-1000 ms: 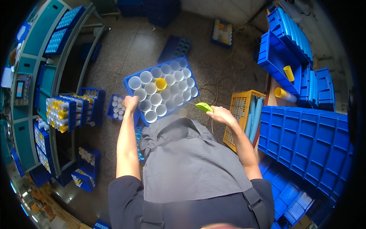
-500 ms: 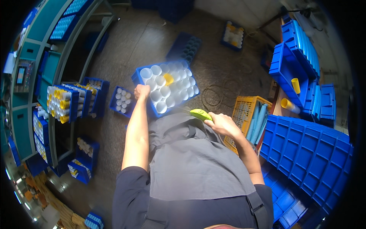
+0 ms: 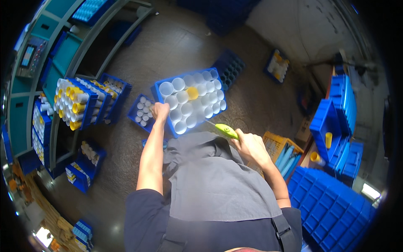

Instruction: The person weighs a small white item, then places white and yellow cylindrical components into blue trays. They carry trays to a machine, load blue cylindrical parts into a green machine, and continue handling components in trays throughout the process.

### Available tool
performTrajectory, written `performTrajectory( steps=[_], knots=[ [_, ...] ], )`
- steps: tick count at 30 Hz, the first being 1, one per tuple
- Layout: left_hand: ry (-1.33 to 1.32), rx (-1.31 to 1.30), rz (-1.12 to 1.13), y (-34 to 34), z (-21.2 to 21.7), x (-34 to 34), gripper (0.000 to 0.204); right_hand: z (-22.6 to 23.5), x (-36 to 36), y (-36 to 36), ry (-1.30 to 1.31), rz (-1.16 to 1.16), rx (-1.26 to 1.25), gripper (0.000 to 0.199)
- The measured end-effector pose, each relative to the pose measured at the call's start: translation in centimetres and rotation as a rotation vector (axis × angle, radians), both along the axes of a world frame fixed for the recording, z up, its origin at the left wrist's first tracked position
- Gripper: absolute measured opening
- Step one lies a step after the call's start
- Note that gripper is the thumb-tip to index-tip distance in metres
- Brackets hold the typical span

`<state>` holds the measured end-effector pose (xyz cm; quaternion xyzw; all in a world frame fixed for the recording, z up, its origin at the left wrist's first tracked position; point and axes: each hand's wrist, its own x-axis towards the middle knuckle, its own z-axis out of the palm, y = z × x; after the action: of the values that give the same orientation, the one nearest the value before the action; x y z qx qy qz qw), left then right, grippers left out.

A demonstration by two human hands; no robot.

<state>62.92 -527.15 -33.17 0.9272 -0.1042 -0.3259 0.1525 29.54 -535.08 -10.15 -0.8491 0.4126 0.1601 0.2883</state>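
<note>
In front of me is a blue crate (image 3: 161, 80) packed with upright white tubes (image 3: 182, 97), their round open ends facing up. One yellow tube (image 3: 192, 93) stands among them. My left hand (image 3: 160, 111) is closed at the crate's left wall, its fingers curled over the rim. To the right of the crate's near edge, my right hand (image 3: 250, 145) grips a tool with a bright green handle (image 3: 226, 130). Its thin metal shaft points toward the tubes; the tip is hard to make out.
A smaller blue bin (image 3: 133, 110) of white tubes sits left of the crate. Racked crates (image 3: 86, 103) of white and yellow tubes stand further left. On the right are a yellow basket (image 3: 273, 145) and stacked blue crates (image 3: 331, 201). A dark blue tray (image 3: 231, 67) lies beyond.
The whole view has shifted, so the crate and surroundings sit differently in it. Both hands keep their holds, and the green-handled tool still points toward the crate's near right side.
</note>
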Motion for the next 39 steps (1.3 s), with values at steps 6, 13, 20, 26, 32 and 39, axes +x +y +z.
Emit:
performTrajectory(
  steps=[6, 13, 20, 26, 32, 39],
  knots=[
    [-0.053, -0.005, 0.101, 1.7, 1.7, 9.4, 0.048, 1.3, 6.5, -5.2, 0.015, 0.100, -0.094, 0.027],
    [-0.108, -0.003, 0.294, 3.9, 2.4, 19.1, 0.057, 0.7, 14.8, -15.3, 0.054, 0.121, -0.162, 0.028],
    [-0.149, -0.075, 0.538, 2.5, 3.7, 27.3, 0.054, -2.6, 28.2, -29.3, -0.023, 0.277, -0.232, 0.028],
    [-0.158, -0.121, 0.864, 3.5, 3.3, 33.6, 0.054, -4.0, 40.3, -38.7, 0.020, 0.547, -0.179, 0.030],
    [0.265, -0.790, 1.474, 6.1, 2.6, 37.1, 0.045, -5.0, 46.1, -42.4, -0.014, 0.445, -0.043, 0.030],
    [0.245, -1.120, 1.895, -0.3, -1.3, 55.6, 0.035, -9.4, 54.1, -41.9, -0.151, 0.219, 0.197, 0.024]
  ],
)
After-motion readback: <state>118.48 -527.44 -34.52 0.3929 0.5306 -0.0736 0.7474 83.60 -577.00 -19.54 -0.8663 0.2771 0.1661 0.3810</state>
